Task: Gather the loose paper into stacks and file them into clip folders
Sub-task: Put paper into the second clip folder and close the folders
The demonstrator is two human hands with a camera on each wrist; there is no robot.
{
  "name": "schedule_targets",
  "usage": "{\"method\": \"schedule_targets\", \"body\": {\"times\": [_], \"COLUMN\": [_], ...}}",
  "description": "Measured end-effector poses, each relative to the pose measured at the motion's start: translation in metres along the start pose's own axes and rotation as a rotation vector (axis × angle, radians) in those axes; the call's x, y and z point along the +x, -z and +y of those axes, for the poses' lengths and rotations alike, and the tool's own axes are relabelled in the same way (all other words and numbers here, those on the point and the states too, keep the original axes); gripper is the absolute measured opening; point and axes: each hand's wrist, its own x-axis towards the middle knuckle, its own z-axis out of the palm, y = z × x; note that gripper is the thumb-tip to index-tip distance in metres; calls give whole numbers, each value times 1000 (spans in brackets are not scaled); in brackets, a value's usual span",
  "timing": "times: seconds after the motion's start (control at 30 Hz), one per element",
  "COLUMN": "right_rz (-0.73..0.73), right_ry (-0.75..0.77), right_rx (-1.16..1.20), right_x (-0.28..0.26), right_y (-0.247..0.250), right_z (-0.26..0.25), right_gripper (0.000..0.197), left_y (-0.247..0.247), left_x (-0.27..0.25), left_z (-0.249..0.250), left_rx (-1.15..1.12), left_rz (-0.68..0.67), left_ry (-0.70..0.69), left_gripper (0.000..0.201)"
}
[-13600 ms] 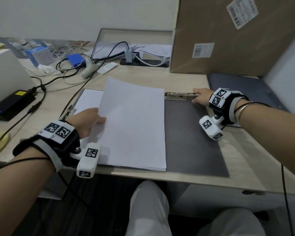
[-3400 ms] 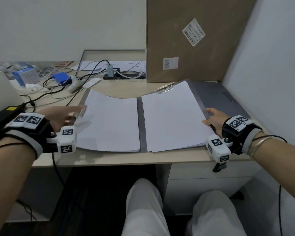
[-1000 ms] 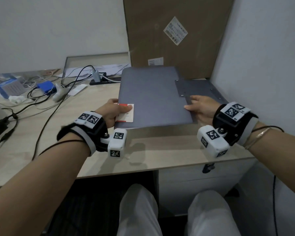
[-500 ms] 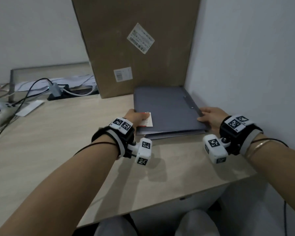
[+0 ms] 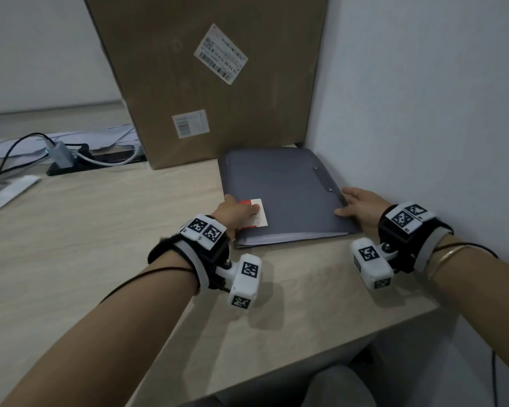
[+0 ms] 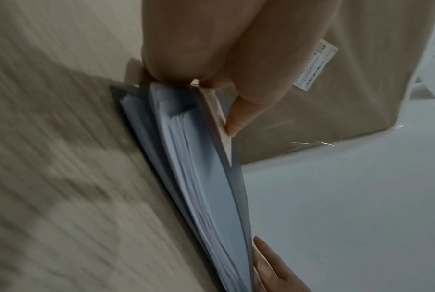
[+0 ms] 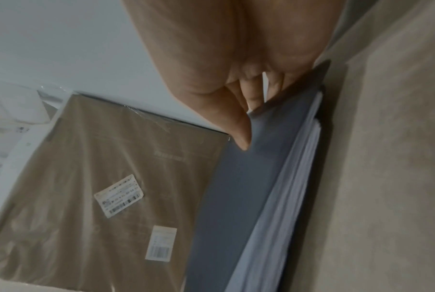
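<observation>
So the grey clip folder (image 5: pixel 282 192) is closed with the paper stack (image 6: pixel 199 177) inside, lying right of centre in the head view, in the bench (image 5: pixel 86 230) corner by the wall (image 5: pixel 423 113) and just in front of the big cardboard box (image 5: pixel 206 77). The left hand (image 5: pixel 235 212) has its grip clamped on the folder's near-left corner, thumb on the red-and-white label (image 5: pixel 254 214), fingers underneath. The right hand (image 5: pixel 362 205) pinches the near-right edge the same way, thumb on the cover.

Looks like the step is parking the filled folder in that corner. To do it well I'd keep both corners level, set it flat, and slide the fingers out from under without dragging the cover open. The sheets fan a bit at the open edge in both wrist views, so pressing the cover down before letting go should stop them creeping out.
</observation>
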Motion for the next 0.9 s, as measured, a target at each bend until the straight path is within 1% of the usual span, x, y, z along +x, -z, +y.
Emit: {"method": "schedule_targets", "body": {"times": [0.1, 0.13, 0.33, 0.4, 0.47, 0.53, 0.6, 0.63, 0.67, 0.7, 0.77, 0.8, 0.9], "right_rz": [-46, -64, -86, -81, -60, -25, -24, -35, -46, -52, -59, -72, -87], "right_ry": [-4, -4, -3, -13, -8, -16, -21, -24, -15, -5, 18, 30, 48], "right_rx": [-13, -21, -135, -215, -312, -352, -332, -319, -302, -307, -345, -365, -424], "right_x": [7, 10, 27, 38, 45, 49, 51, 50, 53, 54, 59, 63, 76], "right_y": [1, 1, -4, -5, -6, -6, -7, -8, -7, -8, -9, -9, -7], "right_z": [4, 4, -6, -10, -14, -16, -15, -15, -14, -14, -13, -12, -6], "right_gripper": [57, 57, 56, 53, 52, 61, 64, 64, 64, 63, 61, 59, 48], "left_y": [1, 1, -2, -3, -3, -5, -6, -3, -3, -2, -1, 0, 1], "left_x": [-9, -10, -8, -6, -5, -5, 2, 18, 23, 27, 30, 39, 40], "left_z": [0, -1, -3, -2, 0, 1, -3, -12, -14, -14, -12, -16, -16], "left_rx": [-36, -38, -53, -52, -33, -22, 49, 82, 86, 76, 51, 46, 72], "left_rz": [-6, 5, 82, 107, 119, 128, 154, 165, 168, 167, 163, 158, 159], "left_ry": [19, 14, -39, -69, -70, -56, -48, -44, -45, -38, -33, -30, -30], "left_gripper": [57, 51, 39, 37, 40, 48, 71, 80, 86, 88, 87, 87, 97]}}
